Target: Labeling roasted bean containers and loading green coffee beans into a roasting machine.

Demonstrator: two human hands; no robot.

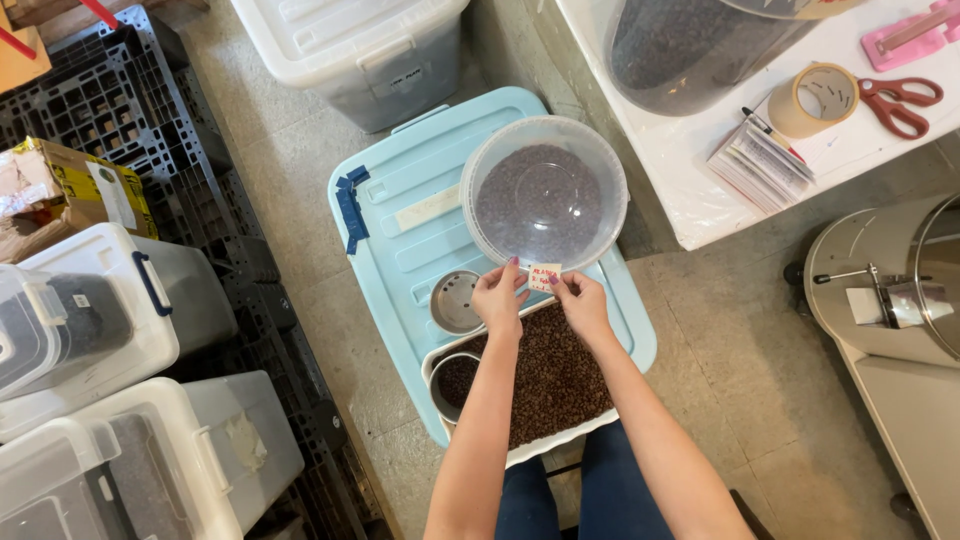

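Note:
My left hand (pixel 497 297) and my right hand (pixel 580 300) both pinch a small pale label (pixel 544 276) at the near rim of a round clear lidded tub (pixel 545 195) filled with dark coffee beans. The tub stands on a light blue bin lid (pixel 400 250). Right below my hands lies a white tray (pixel 590 428) of brown coffee beans. A small metal cup (pixel 456 301) sits just left of my left hand, and a round scoop (pixel 455 381) holding beans rests at the tray's left edge.
White lidded storage bins (pixel 120 300) and black pallets (pixel 110 100) fill the left side. A white table (pixel 700 180) at the right carries a tape roll (pixel 815 98), red scissors (pixel 900 100) and papers (pixel 760 165). A metal machine (pixel 880 290) stands at the far right.

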